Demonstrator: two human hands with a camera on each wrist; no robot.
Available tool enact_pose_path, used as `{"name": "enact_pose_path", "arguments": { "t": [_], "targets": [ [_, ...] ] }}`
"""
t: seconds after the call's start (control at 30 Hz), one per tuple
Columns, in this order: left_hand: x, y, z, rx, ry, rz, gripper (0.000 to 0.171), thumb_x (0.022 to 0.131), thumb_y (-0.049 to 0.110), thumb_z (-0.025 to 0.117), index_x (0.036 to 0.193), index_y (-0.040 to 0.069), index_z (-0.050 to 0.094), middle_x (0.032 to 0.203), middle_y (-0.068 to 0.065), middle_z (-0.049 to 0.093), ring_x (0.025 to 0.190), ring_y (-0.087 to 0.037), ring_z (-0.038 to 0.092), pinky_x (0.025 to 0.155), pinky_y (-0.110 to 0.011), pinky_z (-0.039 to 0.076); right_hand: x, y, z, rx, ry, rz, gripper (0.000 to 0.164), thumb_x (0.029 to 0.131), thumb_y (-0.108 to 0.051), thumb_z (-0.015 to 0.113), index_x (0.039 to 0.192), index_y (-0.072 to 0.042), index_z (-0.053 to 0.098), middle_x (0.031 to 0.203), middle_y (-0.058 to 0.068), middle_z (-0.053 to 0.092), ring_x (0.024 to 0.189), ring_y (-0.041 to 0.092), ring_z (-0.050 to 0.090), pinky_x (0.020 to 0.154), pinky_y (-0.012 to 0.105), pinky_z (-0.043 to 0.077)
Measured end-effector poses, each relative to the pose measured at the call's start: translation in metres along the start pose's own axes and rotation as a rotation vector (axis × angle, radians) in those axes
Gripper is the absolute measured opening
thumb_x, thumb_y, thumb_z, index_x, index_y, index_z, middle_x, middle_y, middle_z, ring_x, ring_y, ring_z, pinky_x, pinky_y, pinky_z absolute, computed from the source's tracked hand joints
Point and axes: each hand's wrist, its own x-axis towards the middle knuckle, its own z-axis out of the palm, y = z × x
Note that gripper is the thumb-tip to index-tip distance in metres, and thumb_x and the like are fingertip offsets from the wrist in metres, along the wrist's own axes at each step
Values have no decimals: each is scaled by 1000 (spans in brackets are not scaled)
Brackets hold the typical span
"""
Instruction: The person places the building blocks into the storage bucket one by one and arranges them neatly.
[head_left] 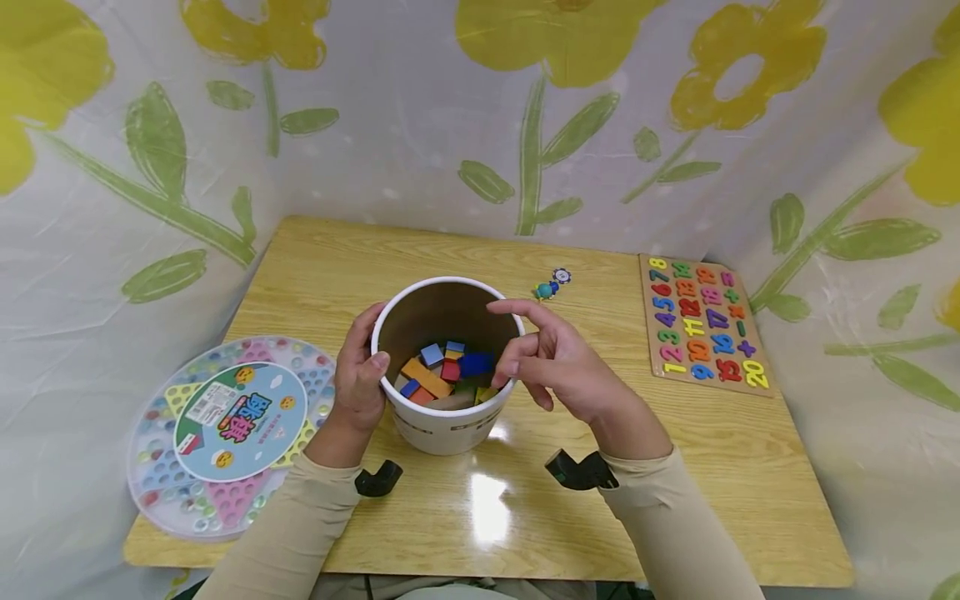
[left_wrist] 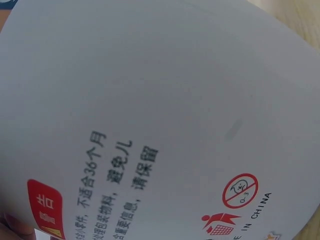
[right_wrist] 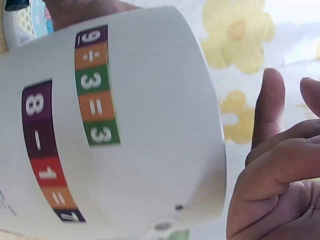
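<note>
A white bucket (head_left: 438, 435) stands on the table, its open top facing me. My left hand (head_left: 356, 385) grips it from the left, thumb at the rim and fingers around the outside. Inside lie several wooden blocks: an orange block (head_left: 424, 377), a red block (head_left: 450, 370) and a blue block (head_left: 476, 364) among them. My right hand (head_left: 558, 362) hovers at the right rim, index finger reaching over the opening. Its fingers are loosely bent with nothing between them in the right wrist view. Printed sums mark the bucket wall (right_wrist: 165, 115) there; warning text covers the wall (left_wrist: 165, 90) in the left wrist view.
To the left lies a round Chinese checkers set (head_left: 240, 421) in clear packaging. A number board (head_left: 697, 325) with coloured digits lies at the right. Behind the bucket are a small green-and-blue toy (head_left: 546, 290) and a round token (head_left: 562, 275). Flowered curtains surround the table (head_left: 570, 533).
</note>
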Motion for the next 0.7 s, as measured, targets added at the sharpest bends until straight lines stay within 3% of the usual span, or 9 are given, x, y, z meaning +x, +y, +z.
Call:
{"name": "enact_pose_path", "arguments": {
  "t": [0.17,0.3,0.47,0.7],
  "targets": [
    [-1,-1,1,18,4,0,63,77,19,45,137,1,43,135,-21,44,118,-44,38,96,-53,33,-13,-1,-13,3,69,-13,56,87,3,52,139,-6,34,80,12,67,39,19,41,33,30,31],
    [-1,0,1,25,11,-4,63,77,20,45,137,1,43,134,-20,45,118,-45,38,96,-53,32,-30,4,-28,56,139,-50,55,89,4,49,140,-2,31,78,10,67,36,19,39,33,30,28],
    [-3,3,1,10,30,-12,63,76,18,44,137,1,44,134,-21,45,118,-43,39,96,-51,32,-53,19,-46,105,257,-77,51,92,4,47,140,1,29,76,7,67,38,17,40,34,26,31],
    [-5,6,-1,-1,25,1,63,76,16,44,137,-1,43,135,-23,43,118,-45,37,95,-51,32,-81,38,-66,88,476,-39,47,94,2,46,139,-6,35,76,6,67,40,14,46,36,25,35]
  ]
}}
